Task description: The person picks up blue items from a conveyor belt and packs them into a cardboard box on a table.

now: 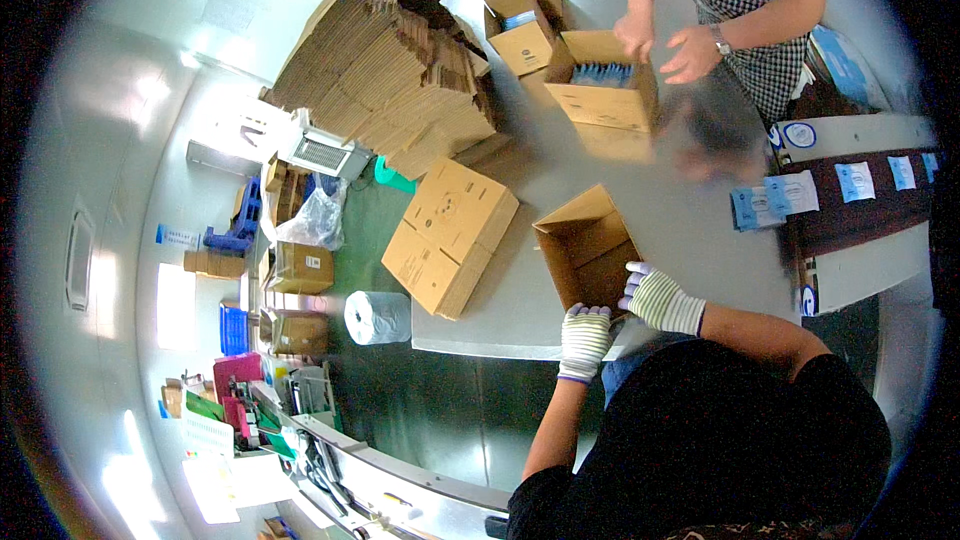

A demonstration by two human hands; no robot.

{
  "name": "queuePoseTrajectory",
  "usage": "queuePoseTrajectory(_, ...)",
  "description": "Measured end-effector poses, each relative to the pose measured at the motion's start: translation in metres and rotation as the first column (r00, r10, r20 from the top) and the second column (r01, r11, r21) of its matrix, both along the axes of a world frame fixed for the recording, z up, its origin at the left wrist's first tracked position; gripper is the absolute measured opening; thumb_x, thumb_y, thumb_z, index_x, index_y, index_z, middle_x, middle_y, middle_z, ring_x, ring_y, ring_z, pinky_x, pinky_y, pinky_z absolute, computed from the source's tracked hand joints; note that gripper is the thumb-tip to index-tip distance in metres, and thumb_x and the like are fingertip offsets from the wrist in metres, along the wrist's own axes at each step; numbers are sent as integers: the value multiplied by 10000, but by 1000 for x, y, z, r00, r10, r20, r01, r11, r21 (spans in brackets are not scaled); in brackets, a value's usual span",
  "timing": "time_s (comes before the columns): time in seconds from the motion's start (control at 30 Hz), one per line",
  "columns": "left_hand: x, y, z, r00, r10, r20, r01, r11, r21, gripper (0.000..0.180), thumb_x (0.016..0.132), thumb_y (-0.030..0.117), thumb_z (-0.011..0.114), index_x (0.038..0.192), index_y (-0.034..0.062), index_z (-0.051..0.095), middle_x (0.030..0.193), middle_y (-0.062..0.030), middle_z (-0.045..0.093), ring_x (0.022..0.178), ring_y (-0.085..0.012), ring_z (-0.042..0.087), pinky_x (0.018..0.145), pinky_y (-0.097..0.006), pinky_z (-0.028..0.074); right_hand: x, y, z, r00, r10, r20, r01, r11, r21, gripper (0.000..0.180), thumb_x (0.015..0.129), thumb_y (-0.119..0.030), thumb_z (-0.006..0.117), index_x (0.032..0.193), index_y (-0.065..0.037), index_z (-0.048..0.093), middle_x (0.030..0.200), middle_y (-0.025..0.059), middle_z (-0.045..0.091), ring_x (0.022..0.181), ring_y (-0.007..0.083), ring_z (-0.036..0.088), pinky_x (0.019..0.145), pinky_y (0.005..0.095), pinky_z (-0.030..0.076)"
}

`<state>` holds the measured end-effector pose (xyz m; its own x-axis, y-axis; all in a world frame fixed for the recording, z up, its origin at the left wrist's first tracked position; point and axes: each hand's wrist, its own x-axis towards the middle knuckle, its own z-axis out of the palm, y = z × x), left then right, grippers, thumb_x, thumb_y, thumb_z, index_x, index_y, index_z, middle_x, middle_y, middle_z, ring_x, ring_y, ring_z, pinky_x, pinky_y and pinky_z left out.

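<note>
An open cardboard box (590,250) stands at the near edge of the grey metal table (480,335), its inside bare. I wear striped knit gloves. My left hand (585,342) is closed over the box's near edge at its left corner. With its fingers curled over the right side of the rim, my right hand (662,300) grips the same box. The undersides of my fingers are hidden. Left of this box lies a stack of flattened cartons (450,235) with printed faces.
Across the table a co-worker's hands (690,53) are at a box packed with blue pouches (602,80). Another open box (525,25) stands behind. A tall pile of flat cardboard (385,70) rises at far left. A conveyor (870,195) carries pouches at right.
</note>
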<state>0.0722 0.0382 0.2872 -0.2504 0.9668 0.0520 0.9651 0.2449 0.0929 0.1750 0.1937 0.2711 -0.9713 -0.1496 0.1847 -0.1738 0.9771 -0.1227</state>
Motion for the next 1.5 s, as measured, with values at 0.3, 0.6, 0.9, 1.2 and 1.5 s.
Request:
queuePoseTrajectory(0.3, -2, 2, -5, 997, -77, 5, 77, 994, -80, 197, 739, 289, 586, 847, 126, 586, 777, -62, 599, 776, -241, 581, 796, -385, 419, 56, 31, 25, 896, -442, 40, 377, 711, -593, 416, 768, -413, 607, 1043, -102, 584, 1049, 134, 591, 988, 333, 539, 854, 453, 429)
queuePoseTrajectory(0.6, -8, -12, -15, 998, -33, -51, 28, 995, -92, 308, 744, 422, 594, 768, 115, 596, 740, -67, 598, 757, -255, 565, 778, -395, 401, 128, 85, -28, 745, -383, 547, 532, 835, -139, 444, 835, -479, 474, 1052, -111, 596, 1008, 159, 595, 923, 354, 558, 832, 460, 425)
queuePoseTrajectory(0.9, -8, -13, -16, 998, -51, -20, 51, 999, 13, 251, 711, 341, 653, 672, 113, 556, 651, -40, 563, 677, -228, 559, 768, -369, 409, 163, 184, -12, 644, -614, 456, 688, 725, 5, 328, 793, -379, 541, 991, -129, 618, 890, 154, 625, 824, 336, 592, 737, 447, 467)
queuePoseTrajectory(1.2, 0, -3, -6, 998, -60, -21, 61, 998, 34, 255, 699, 341, 655, 661, 118, 537, 651, -40, 552, 680, -234, 553, 770, -377, 406, 137, 288, -7, 511, -667, 542, 637, 717, 282, 371, 625, -140, 698, 980, -76, 611, 928, 168, 628, 875, 326, 609, 764, 435, 478)
queuePoseTrajectory(1.5, 2, 2, 11, 993, -111, 30, 111, 994, 10, 171, 714, 202, 543, 862, 124, 578, 818, -49, 592, 827, -231, 568, 785, -379, 419, 142, 305, -81, 277, -387, 880, 625, 768, 140, 355, 602, -342, 689, 861, -100, 686, 854, 114, 668, 750, 240, 634, 685, 386, 496)
